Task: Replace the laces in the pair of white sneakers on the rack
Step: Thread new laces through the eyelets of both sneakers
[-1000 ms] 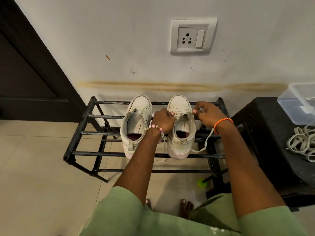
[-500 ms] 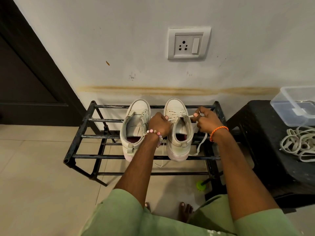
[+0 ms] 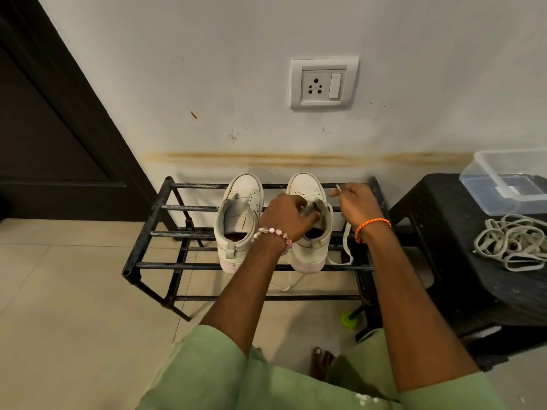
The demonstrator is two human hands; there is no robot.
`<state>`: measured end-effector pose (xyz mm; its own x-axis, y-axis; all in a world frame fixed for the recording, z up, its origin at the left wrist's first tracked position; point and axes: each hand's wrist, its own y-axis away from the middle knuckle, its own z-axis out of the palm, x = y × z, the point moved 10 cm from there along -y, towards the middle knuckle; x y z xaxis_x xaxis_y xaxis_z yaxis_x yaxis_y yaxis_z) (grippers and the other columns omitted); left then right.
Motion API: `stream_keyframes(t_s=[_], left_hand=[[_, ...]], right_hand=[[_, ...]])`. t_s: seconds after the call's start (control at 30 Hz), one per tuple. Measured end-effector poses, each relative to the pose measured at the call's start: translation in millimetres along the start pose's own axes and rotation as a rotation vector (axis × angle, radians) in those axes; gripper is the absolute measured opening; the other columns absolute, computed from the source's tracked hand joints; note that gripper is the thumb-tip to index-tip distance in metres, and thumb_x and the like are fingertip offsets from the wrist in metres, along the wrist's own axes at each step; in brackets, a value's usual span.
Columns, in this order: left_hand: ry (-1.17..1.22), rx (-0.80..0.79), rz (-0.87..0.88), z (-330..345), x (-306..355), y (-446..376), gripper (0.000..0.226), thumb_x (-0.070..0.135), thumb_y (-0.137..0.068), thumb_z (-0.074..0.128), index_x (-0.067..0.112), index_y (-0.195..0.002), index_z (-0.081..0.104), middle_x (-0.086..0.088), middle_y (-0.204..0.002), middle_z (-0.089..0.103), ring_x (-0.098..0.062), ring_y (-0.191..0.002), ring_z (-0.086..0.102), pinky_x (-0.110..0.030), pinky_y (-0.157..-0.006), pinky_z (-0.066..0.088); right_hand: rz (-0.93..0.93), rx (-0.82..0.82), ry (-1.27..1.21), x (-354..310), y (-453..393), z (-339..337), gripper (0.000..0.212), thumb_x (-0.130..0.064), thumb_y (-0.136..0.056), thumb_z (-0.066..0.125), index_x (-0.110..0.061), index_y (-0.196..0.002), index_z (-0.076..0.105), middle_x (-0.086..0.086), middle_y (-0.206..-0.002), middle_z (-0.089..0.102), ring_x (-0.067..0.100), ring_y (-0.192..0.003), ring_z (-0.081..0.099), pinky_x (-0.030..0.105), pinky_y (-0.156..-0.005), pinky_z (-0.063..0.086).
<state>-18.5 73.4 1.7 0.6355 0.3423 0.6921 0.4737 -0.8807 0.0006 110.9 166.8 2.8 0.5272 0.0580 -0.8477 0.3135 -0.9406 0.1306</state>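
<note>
Two white sneakers stand side by side, toes to the wall, on a black metal rack point(image 3: 154, 232). The left sneaker point(image 3: 238, 220) has no lace in it that I can see. My left hand point(image 3: 288, 216) grips the tongue and collar of the right sneaker point(image 3: 309, 247). My right hand point(image 3: 353, 204) pinches the tip of a white lace point(image 3: 346, 247) just right of that sneaker. The lace hangs down past the rack's front bar. Another strand trails under the sneaker.
A black plastic stool point(image 3: 461, 261) stands at the right with a tangle of white laces point(image 3: 515, 241) and a clear plastic box point(image 3: 509, 180) on it. A wall socket point(image 3: 324, 82) is above the rack. A dark door point(image 3: 44, 128) is at the left. My bare foot point(image 3: 321, 362) is below.
My left hand has shifted from beside the right sneaker onto its tongue. My right hand has pulled the lace tip out and up to the right.
</note>
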Motion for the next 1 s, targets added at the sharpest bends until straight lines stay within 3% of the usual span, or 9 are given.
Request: stream_keyframes(t_s=[0.1, 0.17, 0.23, 0.33, 0.43, 0.5, 0.6, 0.77, 1.0], left_hand=[[-0.064, 0.043, -0.004, -3.0, 1.7, 1.1, 0.025, 0.029, -0.086, 0.064, 0.010, -0.100, 0.073, -0.009, -0.100, 0.072, -0.025, -0.095, 0.065, -0.034, -0.082, 0.051], [-0.038, 0.079, -0.046, -6.4, -2.5, 1.0, 0.022, 0.029, -0.085, 0.067, 0.011, -0.097, 0.074, -0.008, -0.097, 0.073, -0.024, -0.093, 0.066, -0.031, -0.080, 0.051], [0.005, 0.119, -0.084, -11.5, -6.9, 3.3, 0.023, 0.030, -0.083, 0.069, 0.014, -0.099, 0.075, -0.006, -0.097, 0.073, -0.020, -0.093, 0.066, -0.026, -0.078, 0.049], [0.109, 0.127, -0.110, -11.0, -15.8, 3.7, 0.025, 0.030, -0.081, 0.071, 0.015, -0.101, 0.074, -0.004, -0.098, 0.073, -0.017, -0.092, 0.067, -0.021, -0.076, 0.046], [0.389, 0.053, -0.220, 0.7, -35.2, -0.4, 0.025, 0.023, -0.076, 0.078, 0.013, -0.099, 0.074, -0.007, -0.094, 0.074, -0.018, -0.085, 0.069, -0.033, -0.080, 0.056], [0.538, -0.013, -0.305, 8.1, -44.6, -2.6, 0.024, 0.015, -0.075, 0.078, 0.010, -0.098, 0.073, -0.010, -0.093, 0.073, -0.021, -0.082, 0.069, -0.040, -0.075, 0.059], [0.655, -0.079, -0.392, 14.0, -48.9, -2.3, 0.013, 0.006, -0.081, 0.071, 0.006, -0.094, 0.070, -0.016, -0.095, 0.070, -0.027, -0.085, 0.067, -0.037, -0.070, 0.058], [0.697, -0.063, -0.438, 17.5, -53.4, -3.3, 0.008, 0.002, -0.085, 0.064, 0.009, -0.088, 0.068, -0.018, -0.096, 0.069, -0.031, -0.090, 0.067, -0.038, -0.069, 0.057], [0.677, -0.063, -0.432, 19.8, -55.4, -4.3, 0.009, 0.005, -0.085, 0.066, 0.013, -0.087, 0.069, -0.017, -0.098, 0.070, -0.031, -0.091, 0.067, -0.038, -0.071, 0.057]], right_hand=[[-0.062, -0.017, 0.038, -4.2, 9.3, 7.7, 0.028, -0.001, -0.093, 0.041, -0.002, -0.107, 0.066, 0.003, -0.074, 0.060, 0.007, -0.059, 0.043, 0.019, -0.056, 0.035], [-0.098, 0.053, 0.055, -5.3, 15.7, 3.3, 0.026, -0.001, -0.092, 0.048, -0.003, -0.109, 0.067, 0.011, -0.098, 0.069, 0.015, -0.079, 0.059, 0.021, -0.074, 0.046], [-0.118, 0.110, 0.071, -3.5, 20.1, 1.0, 0.020, -0.003, -0.090, 0.055, -0.005, -0.102, 0.070, 0.011, -0.100, 0.069, 0.016, -0.090, 0.061, 0.022, -0.083, 0.047], [-0.177, 0.125, 0.097, -6.9, 21.0, 4.9, 0.015, -0.006, -0.087, 0.061, -0.005, -0.098, 0.071, 0.011, -0.098, 0.069, 0.011, -0.086, 0.057, 0.020, -0.080, 0.046], [-0.263, 0.162, 0.157, -17.3, 22.6, 4.5, 0.015, -0.007, -0.085, 0.063, -0.001, -0.096, 0.071, 0.013, -0.096, 0.069, 0.013, -0.086, 0.057, 0.020, -0.078, 0.042], [-0.324, 0.156, 0.222, -25.3, 21.9, 8.6, 0.015, -0.007, -0.083, 0.064, -0.001, -0.095, 0.071, 0.014, -0.096, 0.069, 0.020, -0.090, 0.060, 0.024, -0.081, 0.045], [-0.364, 0.095, 0.346, -32.3, 19.3, 25.0, 0.015, -0.010, -0.082, 0.064, -0.004, -0.093, 0.072, 0.016, -0.095, 0.068, 0.027, -0.094, 0.061, 0.034, -0.085, 0.049], [-0.335, 0.051, 0.496, -33.0, 19.3, 41.3, 0.021, -0.014, -0.091, 0.056, -0.005, -0.105, 0.069, 0.018, -0.109, 0.059, 0.029, -0.100, 0.057, 0.032, -0.084, 0.044], [-0.248, 0.111, 0.413, -27.6, 24.1, 36.9, 0.020, -0.013, -0.093, 0.054, -0.006, -0.107, 0.066, 0.015, -0.116, 0.056, 0.028, -0.102, 0.057, 0.035, -0.086, 0.046]])
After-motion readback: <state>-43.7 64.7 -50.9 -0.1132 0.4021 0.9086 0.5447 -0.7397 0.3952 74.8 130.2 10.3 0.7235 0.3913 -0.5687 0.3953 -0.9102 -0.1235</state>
